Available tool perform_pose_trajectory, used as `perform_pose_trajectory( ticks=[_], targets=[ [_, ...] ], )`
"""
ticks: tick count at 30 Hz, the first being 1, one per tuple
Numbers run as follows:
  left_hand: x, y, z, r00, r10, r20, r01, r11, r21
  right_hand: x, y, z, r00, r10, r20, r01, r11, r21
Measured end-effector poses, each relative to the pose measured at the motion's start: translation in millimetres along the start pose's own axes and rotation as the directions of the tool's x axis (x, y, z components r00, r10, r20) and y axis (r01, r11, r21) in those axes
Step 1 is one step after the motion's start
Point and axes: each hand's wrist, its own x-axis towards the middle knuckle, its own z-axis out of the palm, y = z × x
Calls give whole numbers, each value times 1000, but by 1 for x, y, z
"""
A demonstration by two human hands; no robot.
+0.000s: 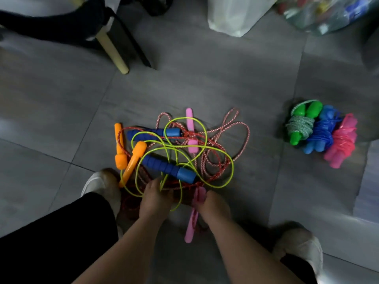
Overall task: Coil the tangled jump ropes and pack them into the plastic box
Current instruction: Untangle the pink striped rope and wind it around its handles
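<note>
- Left hand (155,198) pinched the yellow-green rope (233,169); right hand (214,206) curled round a pink handle (190,226).
- Tangled ropes (180,149) lay on the floor (205,78), three coiled bundles (322,132) well apart, right.
- Clear container (328,15), top right, held blurred colourful things.

No legible text or labels anywhere.

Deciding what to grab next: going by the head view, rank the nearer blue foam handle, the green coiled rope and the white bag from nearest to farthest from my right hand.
From the right hand:
1. Blue foam handle, just ahead and slightly to the left.
2. Green coiled rope, ahead and off to the right.
3. White bag, far ahead at the top edge.
</note>
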Motion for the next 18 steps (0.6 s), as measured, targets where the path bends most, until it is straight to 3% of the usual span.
perform_pose_trajectory(
  ticks=[3,5,10,15,18],
  targets=[
    [9,-26,-1,999,40,26,-43,990,134,10,-3,30,982,157,-101,-147,984,101],
    [13,-37,-1,994,81,80,-97,969,229,15,-6,38,973,192,-130,-183,980,76],
    [19,-45,-3,985,131,113,-158,944,289,23,-1,21,972,235,-17,-232,968,99],
    [5,-26,-9,992,107,64,-120,956,268,3,-2,-11,994,105,-23,-101,984,148],
    [-11,-8,-13,996,94,-7,-87,947,308,-21,-4,-26,998,-16,62,-6,943,333]
  ],
)
